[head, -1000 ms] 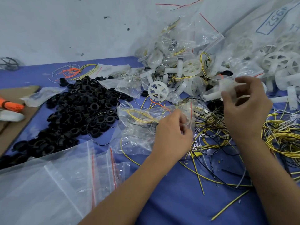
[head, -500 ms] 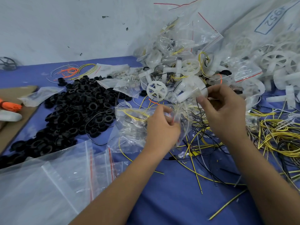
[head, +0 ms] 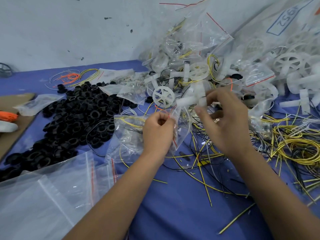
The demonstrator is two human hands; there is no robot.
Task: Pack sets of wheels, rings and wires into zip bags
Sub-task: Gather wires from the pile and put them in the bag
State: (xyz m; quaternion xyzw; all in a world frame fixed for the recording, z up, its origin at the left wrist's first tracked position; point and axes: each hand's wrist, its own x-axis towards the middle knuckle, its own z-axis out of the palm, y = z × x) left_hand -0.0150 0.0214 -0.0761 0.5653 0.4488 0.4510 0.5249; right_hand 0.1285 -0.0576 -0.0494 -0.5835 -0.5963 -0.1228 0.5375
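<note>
Far left edge: one orange object (head: 7,116) and one white object (head: 7,126) lie on a brown cardboard sheet (head: 10,135), both partly cut off by the frame. Front left: a stack of empty zip bags (head: 52,196) with red seal lines, number not countable. Behind it, one large heap of black rings (head: 76,118) on the blue worktop (head: 173,213), far too many to count. At the back, near the wall, one loose bundle of orange wires (head: 71,77) and yellow wires (head: 90,74). Centre: one zip bag (head: 128,135) lies beside the ring heap, with yellow wire visible inside; the left hand (head: 158,132) pinches its open mouth at the red seal strip, fingers curled on the plastic. Just behind, one white spoked wheel (head: 163,96) lies flat on the pile. The right hand (head: 223,122), raised just above and right of the bag mouth, grips one white plastic wheel piece (head: 192,99) between thumb and fingertips; the piece is blurred, so its exact shape cannot be told. Behind both hands, a mound of filled zip bags (head: 195,42) leans toward the wall, count unclear. Front centre to right: scattered cut wires (head: 204,181), yellow and black, with a thicker tangle of yellow coils (head: 297,149) at right. Far right back: one large sack (head: 284,18) marked with a boxed number, and a pile of loose white wheels (head: 290,64), at least three readable.
</note>
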